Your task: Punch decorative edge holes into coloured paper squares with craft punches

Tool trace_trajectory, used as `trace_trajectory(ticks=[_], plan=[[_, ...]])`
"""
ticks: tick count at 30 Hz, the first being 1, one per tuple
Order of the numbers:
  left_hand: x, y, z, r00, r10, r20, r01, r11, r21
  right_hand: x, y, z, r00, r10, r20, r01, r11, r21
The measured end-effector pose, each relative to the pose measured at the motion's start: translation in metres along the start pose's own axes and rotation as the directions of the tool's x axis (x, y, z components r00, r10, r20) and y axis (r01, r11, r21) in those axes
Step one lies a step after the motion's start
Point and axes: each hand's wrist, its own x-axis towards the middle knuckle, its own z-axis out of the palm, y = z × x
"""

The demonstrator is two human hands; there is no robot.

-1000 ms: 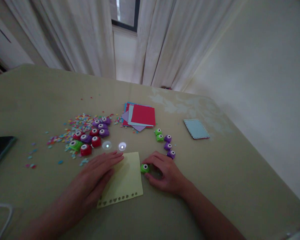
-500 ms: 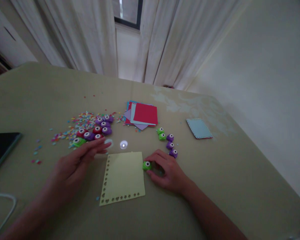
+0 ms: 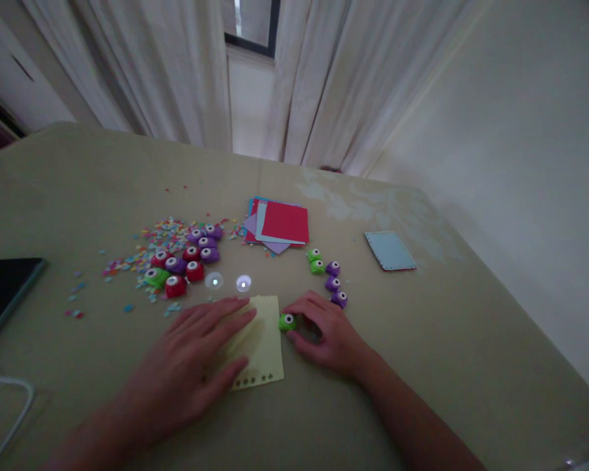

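Observation:
My left hand (image 3: 203, 356) is spread over the left part of a pale yellow sheet of paper (image 3: 265, 343), fingers apart. It hides the sheet's left edge; along the bottom edge a row of small punched shapes still shows. At the sheet's right edge sits a green craft punch (image 3: 287, 322) with a white top bearing a dark star. My right hand (image 3: 319, 330) grips this punch between thumb and fingers. Just beyond that hand stand two green punches (image 3: 317, 265) and several purple punches (image 3: 334, 283) in a crooked line.
Red, purple and green punches (image 3: 175, 285) cluster at left beside scattered paper confetti (image 3: 169, 230). Behind the sheet lies a stack of coloured paper (image 3: 285, 222). A light blue punched sheet (image 3: 391, 250) is at right, a dark-screened device (image 3: 7, 291) with a white cable (image 3: 22, 384) at far left.
My left hand has moved right and toward me, from beside the punch cluster onto the yellow sheet, spreading its fingers. My right hand and its green punch have stayed nearly still.

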Motion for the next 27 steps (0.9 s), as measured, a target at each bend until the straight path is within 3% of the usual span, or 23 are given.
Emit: trace_trajectory(ticks=[4, 9, 16, 27], plan=[[-0.0012, 0.0126, 0.0112, 0.995, 0.098, 0.02, -0.1, 0.987, 0.129, -0.0023, -0.0011, -0.0024, 0.999, 0.031, 0.02, -0.032, 0.999, 0.039], [-0.0009, 0.0079, 0.0108, 0.999, 0.045, -0.021, -0.041, 0.988, 0.147, -0.0066, -0.0019, -0.0036, 0.994, 0.101, 0.038, -0.103, 0.992, 0.071], [-0.001, 0.0096, 0.0108, 0.997, 0.058, -0.042, -0.052, 0.987, 0.152, -0.006, -0.0066, -0.0007, 0.992, 0.128, 0.003, -0.127, 0.987, 0.096], [-0.0012, 0.0111, 0.0138, 0.997, 0.07, -0.02, -0.064, 0.974, 0.218, -0.0062, -0.0059, -0.0011, 0.997, 0.08, 0.017, -0.081, 0.991, 0.102]])
